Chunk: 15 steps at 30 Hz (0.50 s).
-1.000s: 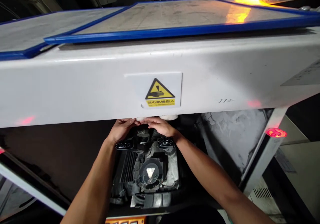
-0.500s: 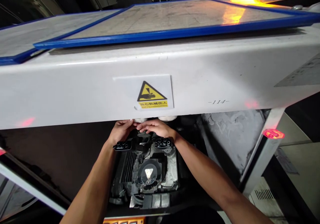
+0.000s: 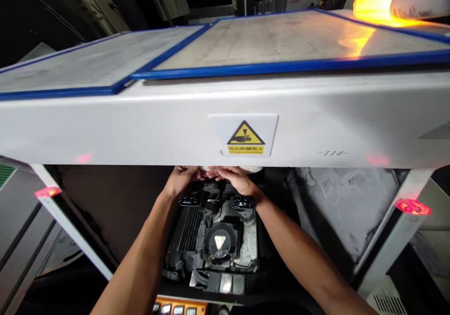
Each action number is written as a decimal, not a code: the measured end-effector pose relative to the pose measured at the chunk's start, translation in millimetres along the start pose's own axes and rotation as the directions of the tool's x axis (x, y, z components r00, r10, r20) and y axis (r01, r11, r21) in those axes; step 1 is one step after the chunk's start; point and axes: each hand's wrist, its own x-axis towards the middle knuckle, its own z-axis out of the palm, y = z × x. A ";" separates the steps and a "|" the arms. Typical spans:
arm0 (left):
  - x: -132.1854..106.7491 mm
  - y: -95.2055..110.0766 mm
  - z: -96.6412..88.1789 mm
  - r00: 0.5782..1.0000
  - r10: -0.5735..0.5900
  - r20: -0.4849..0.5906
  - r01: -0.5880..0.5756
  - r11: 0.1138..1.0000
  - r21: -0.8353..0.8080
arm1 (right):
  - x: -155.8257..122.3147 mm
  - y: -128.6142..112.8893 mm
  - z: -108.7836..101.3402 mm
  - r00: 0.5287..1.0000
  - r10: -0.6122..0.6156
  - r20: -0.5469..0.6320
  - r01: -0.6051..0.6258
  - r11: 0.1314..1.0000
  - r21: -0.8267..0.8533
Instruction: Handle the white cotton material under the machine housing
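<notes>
Both my hands reach in under the lower edge of a white machine beam point(image 3: 168, 132), over dark machinery. My left hand point(image 3: 182, 180) has its fingers bent inward, thumb side toward the middle, closed at the beam's edge. My right hand point(image 3: 235, 178) faces it, with fingers drawn together and pointing left, their tips close to the left fingers. A sliver of something pale shows between them, and the beam hides much of it. A white rounded thing point(image 3: 253, 169) lies just behind my right hand, mostly covered. Each wrist bears a small black device, the left one point(image 3: 190, 199) and the right one point(image 3: 243, 202).
Below my wrists sits a dark motor-like unit with a round black cap point(image 3: 220, 241). Blue-edged panels point(image 3: 281, 38) top the beam, which carries a hand-injury warning sticker point(image 3: 245, 137). Posts with red lights point(image 3: 413, 206) flank the opening. An orange box point(image 3: 183, 305) is at the bottom.
The view has shifted, so the beam, sticker and machinery appear farther right. My hands are still close together, now tucked a little more behind the beam's lower edge.
</notes>
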 end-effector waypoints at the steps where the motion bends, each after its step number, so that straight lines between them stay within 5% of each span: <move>1: 0.1 -0.8 -0.8 0.999 -0.020 0.050 0.020 1.000 -0.014 | -0.5 -2.3 -0.7 1.000 0.027 0.005 -0.027 1.000 -0.003; 6: 3.7 -14.2 -1.8 0.983 -0.071 0.167 0.087 0.992 -0.095 | -11.7 -13.4 -9.7 0.995 0.095 0.010 -0.093 0.993 -0.077; 9: -3.6 -19.6 -2.9 0.971 -0.117 0.211 0.141 0.984 -0.106 | -44.1 -18.9 -14.8 0.994 0.103 -0.044 -0.105 0.994 -0.032; 12: -23.7 -19.7 -5.0 0.952 -0.130 0.277 0.177 0.972 -0.153 | -98.3 -20.4 -15.1 0.960 0.032 -0.279 -0.024 0.999 0.030; 15: -53.4 -18.2 -10.2 0.971 -0.081 0.225 0.136 0.962 -0.238 | -153.2 -15.5 -10.2 0.835 -0.038 -0.549 0.050 0.999 0.007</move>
